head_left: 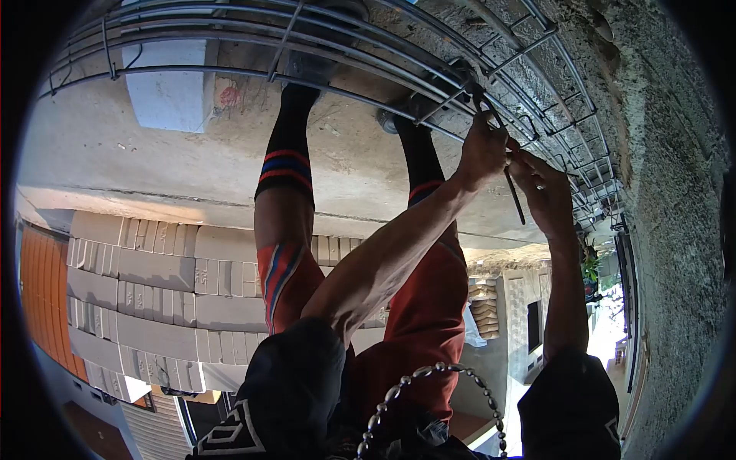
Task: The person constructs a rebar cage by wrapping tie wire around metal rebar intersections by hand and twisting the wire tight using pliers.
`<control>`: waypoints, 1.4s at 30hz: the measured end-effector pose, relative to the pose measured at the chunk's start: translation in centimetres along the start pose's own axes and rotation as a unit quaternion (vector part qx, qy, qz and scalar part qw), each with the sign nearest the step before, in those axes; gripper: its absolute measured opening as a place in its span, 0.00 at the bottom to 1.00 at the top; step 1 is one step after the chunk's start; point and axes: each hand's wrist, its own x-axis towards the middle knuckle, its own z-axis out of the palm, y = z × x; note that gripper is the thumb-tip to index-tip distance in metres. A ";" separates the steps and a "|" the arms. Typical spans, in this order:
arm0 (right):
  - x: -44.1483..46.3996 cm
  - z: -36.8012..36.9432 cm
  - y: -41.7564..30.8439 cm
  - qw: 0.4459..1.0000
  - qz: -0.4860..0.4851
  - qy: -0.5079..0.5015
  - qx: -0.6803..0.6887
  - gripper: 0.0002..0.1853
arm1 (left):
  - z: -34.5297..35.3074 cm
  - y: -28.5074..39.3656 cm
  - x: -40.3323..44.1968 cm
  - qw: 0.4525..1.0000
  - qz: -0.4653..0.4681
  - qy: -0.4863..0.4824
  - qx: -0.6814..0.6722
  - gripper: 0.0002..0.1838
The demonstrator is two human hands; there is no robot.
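A long dark metal tool that looks like pincers (pixel 514 198) runs between my two hands, its far end up against the steel bars. My left hand (pixel 484 151) is closed around its middle, thumb side toward the bars. Beside it, my right hand (pixel 540 188) has bent fingers closed at the tool, touching or almost touching my left hand. A cage of thin steel reinforcing bars (pixel 368 100) with cross ties arches over the top, just past both hands. What the tool's jaws grip is too small to make out.
My feet in dark shoes (pixel 310 67) stand on the concrete floor (pixel 353 165) beside the cage. A rough grey wall (pixel 675 230) rises at right. A pale block (pixel 170 96) sits at upper left. Behind me, upside down, are stacked blocks (pixel 157 272) and an orange shutter (pixel 46 295).
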 end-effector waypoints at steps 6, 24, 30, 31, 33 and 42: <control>-1.8 2.1 -2.3 0.935 0.092 -0.007 -0.343 0.27 | -0.4 -1.3 0.4 0.990 0.110 -0.013 0.092 0.21; 4.6 -3.2 -3.6 0.937 0.277 -0.164 -0.138 0.29 | -0.9 0.1 2.0 0.984 0.093 -0.018 0.150 0.26; 4.5 -3.6 -5.0 0.894 0.194 -0.183 -0.360 0.28 | 0.1 0.2 2.3 0.999 0.008 -0.041 0.034 0.26; 4.7 -4.3 -4.2 0.894 0.145 -0.204 -0.372 0.29 | 0.4 0.5 1.9 0.999 -0.008 -0.036 -0.013 0.27; 5.3 -5.2 -4.5 0.888 0.174 -0.225 -0.361 0.28 | 0.8 0.9 1.7 0.999 -0.014 -0.028 -0.032 0.30; 7.1 -7.0 -6.6 0.889 0.203 -0.245 -0.330 0.32 | 2.2 2.0 1.3 1.000 -0.010 0.009 -0.022 0.37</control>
